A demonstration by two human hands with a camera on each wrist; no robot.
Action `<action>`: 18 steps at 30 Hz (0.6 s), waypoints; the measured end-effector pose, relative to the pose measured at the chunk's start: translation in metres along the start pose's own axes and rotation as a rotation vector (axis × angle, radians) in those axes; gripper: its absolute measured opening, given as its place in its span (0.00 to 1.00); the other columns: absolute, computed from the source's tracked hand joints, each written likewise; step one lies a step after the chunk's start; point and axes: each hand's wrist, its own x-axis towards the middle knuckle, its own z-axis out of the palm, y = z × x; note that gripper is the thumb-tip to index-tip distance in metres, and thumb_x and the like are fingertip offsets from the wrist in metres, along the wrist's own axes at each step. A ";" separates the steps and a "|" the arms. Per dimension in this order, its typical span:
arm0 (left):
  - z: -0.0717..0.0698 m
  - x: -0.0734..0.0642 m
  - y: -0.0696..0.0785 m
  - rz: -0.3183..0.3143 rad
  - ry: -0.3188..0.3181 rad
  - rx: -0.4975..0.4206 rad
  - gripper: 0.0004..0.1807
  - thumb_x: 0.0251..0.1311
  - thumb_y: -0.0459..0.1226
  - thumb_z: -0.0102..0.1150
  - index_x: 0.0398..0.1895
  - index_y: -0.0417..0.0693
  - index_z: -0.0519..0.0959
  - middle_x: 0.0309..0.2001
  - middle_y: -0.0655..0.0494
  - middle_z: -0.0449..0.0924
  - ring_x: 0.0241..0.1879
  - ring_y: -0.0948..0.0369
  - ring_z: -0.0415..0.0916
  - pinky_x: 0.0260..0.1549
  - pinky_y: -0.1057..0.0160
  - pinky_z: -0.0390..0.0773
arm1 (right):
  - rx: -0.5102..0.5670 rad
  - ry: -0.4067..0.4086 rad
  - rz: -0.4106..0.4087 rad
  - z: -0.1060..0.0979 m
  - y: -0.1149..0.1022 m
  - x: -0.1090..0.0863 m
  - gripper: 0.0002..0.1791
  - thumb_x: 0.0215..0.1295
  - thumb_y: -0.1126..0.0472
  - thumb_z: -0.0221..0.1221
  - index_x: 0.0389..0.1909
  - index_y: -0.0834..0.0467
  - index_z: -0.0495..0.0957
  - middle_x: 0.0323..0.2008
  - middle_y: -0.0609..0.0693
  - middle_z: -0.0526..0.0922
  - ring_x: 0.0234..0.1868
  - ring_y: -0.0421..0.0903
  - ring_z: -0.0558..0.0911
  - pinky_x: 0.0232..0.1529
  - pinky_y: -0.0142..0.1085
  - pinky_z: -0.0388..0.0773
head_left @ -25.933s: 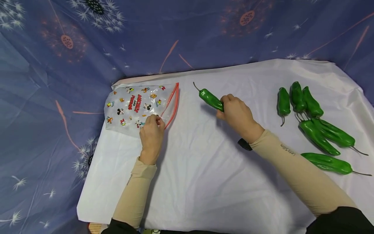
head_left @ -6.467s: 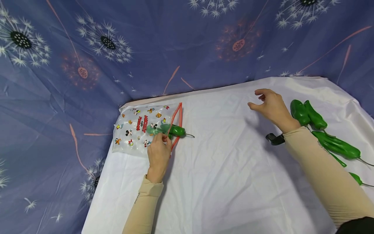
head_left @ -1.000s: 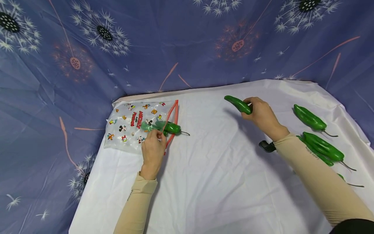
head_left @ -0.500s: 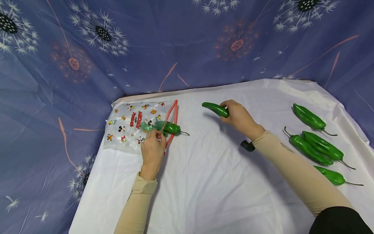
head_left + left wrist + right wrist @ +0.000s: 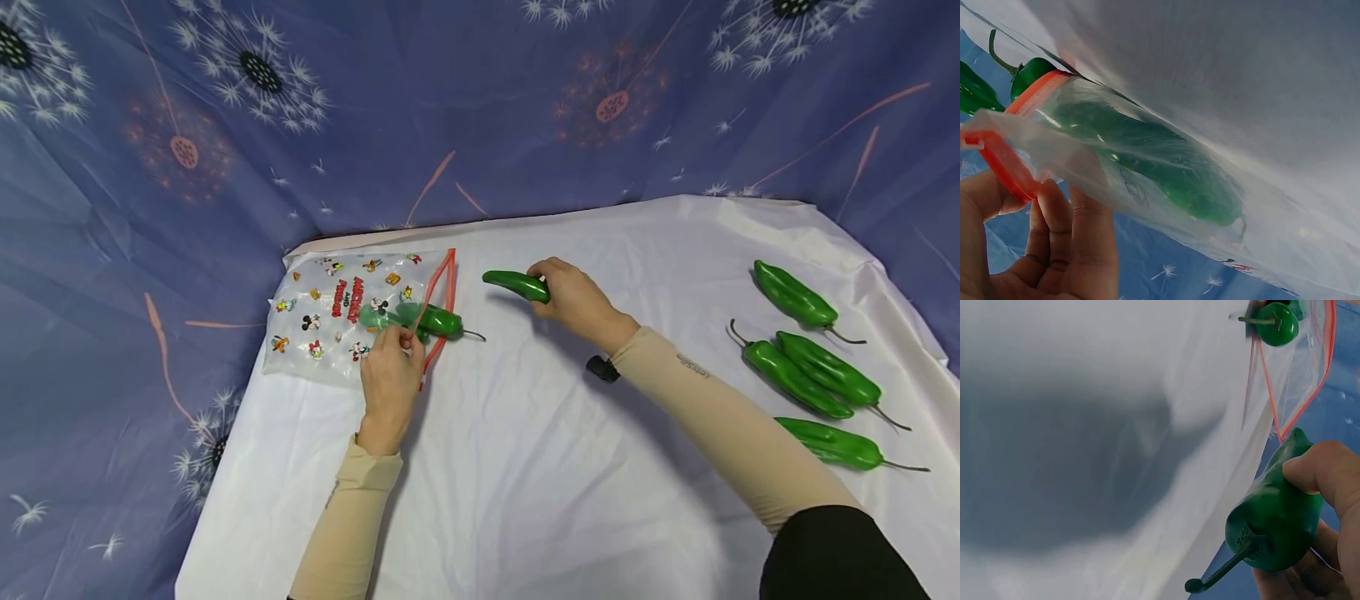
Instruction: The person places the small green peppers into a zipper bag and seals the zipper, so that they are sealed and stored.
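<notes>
In the head view, my left hand (image 5: pixel 392 379) pinches the red-edged mouth of a clear zip bag (image 5: pixel 322 292) printed with cartoon figures. Thumb and fingers grip its red zip strip (image 5: pixel 1007 165) in the left wrist view, and the mouth gapes there. Green chili peppers lie inside the bag; one pepper (image 5: pixel 444 322) has its stem end sticking out of the mouth. To the right of the opening, my right hand (image 5: pixel 581 304) holds another green chili pepper (image 5: pixel 517 285) above the table, tip toward the bag. Its stem (image 5: pixel 1222 572) points away from the bag in the right wrist view.
Several more green chili peppers lie at the table's right side: one at the back (image 5: pixel 795 293), two side by side, and one (image 5: pixel 840 443) partly behind my right forearm. A white cloth (image 5: pixel 525 483) covers the table. A blue dandelion-print curtain (image 5: pixel 465 108) hangs behind.
Since the oldest frame, peppers have entered the bag and the right-hand group has shrunk. Over the last second, my right hand carried a pepper left toward the bag mouth; my left hand stayed put.
</notes>
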 end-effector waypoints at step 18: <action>-0.001 0.001 0.000 0.001 0.003 -0.005 0.02 0.58 0.26 0.64 0.31 0.37 0.81 0.27 0.45 0.82 0.21 0.47 0.79 0.22 0.46 0.77 | 0.014 -0.091 -0.011 0.031 -0.024 0.025 0.27 0.63 0.67 0.69 0.63 0.67 0.75 0.57 0.60 0.79 0.49 0.52 0.80 0.53 0.45 0.78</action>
